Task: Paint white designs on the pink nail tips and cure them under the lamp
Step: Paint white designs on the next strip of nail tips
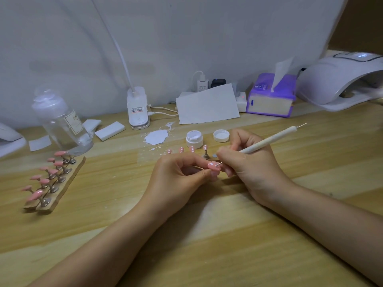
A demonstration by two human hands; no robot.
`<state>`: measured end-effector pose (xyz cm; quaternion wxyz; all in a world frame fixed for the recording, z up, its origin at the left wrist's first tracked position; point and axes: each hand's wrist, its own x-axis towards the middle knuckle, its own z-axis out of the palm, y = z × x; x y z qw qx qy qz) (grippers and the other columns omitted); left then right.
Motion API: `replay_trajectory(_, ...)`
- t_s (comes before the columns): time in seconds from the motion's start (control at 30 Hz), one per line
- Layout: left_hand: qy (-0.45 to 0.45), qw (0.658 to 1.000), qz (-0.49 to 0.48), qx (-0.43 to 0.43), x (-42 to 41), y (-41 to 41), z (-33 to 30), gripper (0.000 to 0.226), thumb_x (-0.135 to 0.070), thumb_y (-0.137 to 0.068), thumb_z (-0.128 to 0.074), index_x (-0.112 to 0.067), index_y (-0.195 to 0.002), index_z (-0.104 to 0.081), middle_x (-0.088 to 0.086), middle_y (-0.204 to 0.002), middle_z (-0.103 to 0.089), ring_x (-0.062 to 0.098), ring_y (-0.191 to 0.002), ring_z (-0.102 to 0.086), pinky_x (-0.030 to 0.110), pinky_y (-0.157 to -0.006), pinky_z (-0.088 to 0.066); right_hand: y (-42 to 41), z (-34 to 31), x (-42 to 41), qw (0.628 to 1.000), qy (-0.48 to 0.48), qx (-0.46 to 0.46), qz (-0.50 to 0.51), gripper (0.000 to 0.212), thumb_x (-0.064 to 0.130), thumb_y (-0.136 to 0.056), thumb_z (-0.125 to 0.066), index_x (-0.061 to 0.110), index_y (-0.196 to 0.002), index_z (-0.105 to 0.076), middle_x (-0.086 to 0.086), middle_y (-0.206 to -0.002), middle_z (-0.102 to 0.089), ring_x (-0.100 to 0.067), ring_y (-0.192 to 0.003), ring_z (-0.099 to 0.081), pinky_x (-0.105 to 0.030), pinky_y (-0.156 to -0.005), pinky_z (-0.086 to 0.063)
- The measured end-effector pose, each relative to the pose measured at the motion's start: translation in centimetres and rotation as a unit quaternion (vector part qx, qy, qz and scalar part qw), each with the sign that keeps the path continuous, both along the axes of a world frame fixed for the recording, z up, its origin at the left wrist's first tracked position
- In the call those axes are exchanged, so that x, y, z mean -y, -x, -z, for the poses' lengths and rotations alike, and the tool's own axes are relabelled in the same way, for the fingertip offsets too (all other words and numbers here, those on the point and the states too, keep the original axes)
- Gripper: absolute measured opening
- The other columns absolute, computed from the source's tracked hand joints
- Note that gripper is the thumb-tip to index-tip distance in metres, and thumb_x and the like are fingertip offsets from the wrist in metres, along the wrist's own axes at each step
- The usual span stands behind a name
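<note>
Left hand (178,172): fingers pinched a pink nail tip (212,166) bearing a white mark. Right hand (248,162): fingers gripped a dotting pen (269,141), its metal point touching that tip. Just beyond the fingers: four dotted tips (181,150), open white gel jar (194,138), lid (221,135). Far left of them: rack of plain pink tips (48,179). Far right: curing lamp (339,79) on the bench (207,235).

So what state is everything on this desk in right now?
Left hand: pinches a pink nail tip.
Right hand: holds the dotting pen, point on that tip.
Pink nail tip: one white mark on it.
White gel jar: open, lid beside it.
Four tips behind the hands: dotted white.
Wooden rack tips: plain pink.
Curing lamp: display lit.
Tissue box: tissue sticking out.
</note>
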<state>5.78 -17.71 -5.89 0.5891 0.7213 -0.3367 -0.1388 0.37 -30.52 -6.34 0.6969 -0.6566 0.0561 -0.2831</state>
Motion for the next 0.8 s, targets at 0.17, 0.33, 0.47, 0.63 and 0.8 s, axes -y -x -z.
replay_trajectory(0.17,-0.005,1.0,0.0,0.003,-0.01,-0.03,0.01,0.009,-0.006,-0.071,-0.073,-0.016,-0.071,-0.073,-0.001,-0.074,-0.073,0.01,-0.072,-0.069,0.032,-0.076,-0.054,-0.02,0.03,-0.02,1.0,-0.001,0.0,0.004,0.026,0.003,-0.057,-0.053,0.018,-0.047,-0.034,0.003,-0.031,-0.039,-0.007,-0.031,-0.034,-0.016,-0.042,-0.034)
replay_trajectory(0.33,-0.007,1.0,-0.002,0.007,-0.03,-0.06,0.11,0.013,-0.007,-0.072,-0.073,-0.019,-0.069,-0.073,-0.002,-0.07,-0.073,0.005,-0.067,-0.067,0.024,-0.067,-0.052,-0.02,0.03,0.04,1.0,0.005,-0.002,0.001,0.028,0.003,-0.058,-0.054,0.018,-0.046,-0.034,0.003,-0.031,-0.039,-0.007,-0.031,-0.034,-0.016,-0.041,-0.033)
replay_trajectory(0.47,-0.008,1.0,0.0,0.009,-0.01,-0.06,0.06,0.013,-0.006,-0.073,-0.073,-0.019,-0.07,-0.073,-0.002,-0.068,-0.073,0.002,-0.065,-0.067,0.015,-0.063,-0.049,-0.03,0.08,0.07,1.0,0.004,0.002,0.007,0.036,-0.007,-0.065,-0.057,0.015,-0.049,-0.034,0.002,-0.032,-0.04,-0.006,-0.031,-0.036,-0.015,-0.04,-0.034)
replay_trajectory(0.63,-0.011,1.0,-0.01,0.001,0.02,-0.07,0.11,0.014,-0.009,-0.071,-0.074,-0.022,-0.067,-0.073,0.001,-0.069,-0.073,0.008,-0.066,-0.067,0.033,-0.068,-0.052,0.01,0.02,0.07,1.0,0.007,-0.001,0.002,0.037,-0.008,-0.066,-0.057,0.015,-0.049,-0.034,0.002,-0.031,-0.039,-0.007,-0.031,-0.035,-0.015,-0.039,-0.033)
replay_trajectory(0.8,-0.004,1.0,-0.002,0.004,0.03,-0.1,0.1,0.015,-0.008,-0.071,-0.074,-0.023,-0.066,-0.073,-0.003,-0.068,-0.072,0.003,-0.064,-0.067,0.02,-0.064,-0.051,-0.06,-0.06,-0.06,1.0,0.005,-0.003,0.012,0.028,0.001,-0.059,-0.055,0.015,-0.049,-0.033,0.003,-0.031,-0.038,-0.008,-0.031,-0.034,-0.016,-0.041,-0.034)
